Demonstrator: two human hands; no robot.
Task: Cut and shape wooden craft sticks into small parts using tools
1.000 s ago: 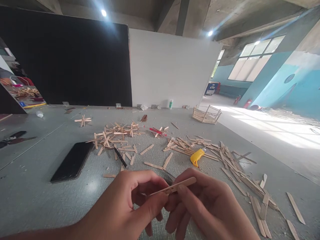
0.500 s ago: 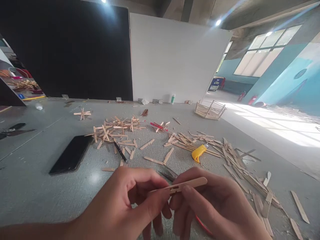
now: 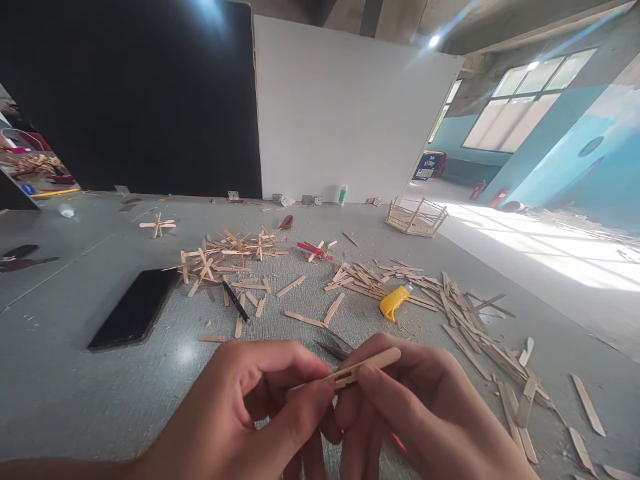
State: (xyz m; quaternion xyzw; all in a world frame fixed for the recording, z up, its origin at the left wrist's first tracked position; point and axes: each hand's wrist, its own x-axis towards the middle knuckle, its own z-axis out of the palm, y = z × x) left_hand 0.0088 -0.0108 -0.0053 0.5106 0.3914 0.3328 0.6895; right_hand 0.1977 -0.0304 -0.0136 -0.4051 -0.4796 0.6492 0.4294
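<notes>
Both of my hands pinch one flat wooden craft stick (image 3: 367, 365) with a small notch cut near its middle, held low over the grey table (image 3: 75, 373). My left hand (image 3: 250, 413) grips its left part between thumb and fingers. My right hand (image 3: 425, 413) holds the right part, with the stick's rounded end poking out above its fingers. A dark pointed metal tool (image 3: 333, 347) lies on the table just behind the stick. A bit of something red (image 3: 399, 443) shows under my right hand; I cannot make it out.
Loose wooden sticks (image 3: 475, 327) are scattered over the table, with a pile (image 3: 225, 257) at centre left. A yellow utility knife (image 3: 394, 301), a black phone (image 3: 133, 317), a black pen (image 3: 235, 301) and a stick-built frame (image 3: 415, 219) lie beyond my hands.
The stick's right end has dropped a little and drawn in towards my hands. The view has shifted slightly; both hands keep their grip.
</notes>
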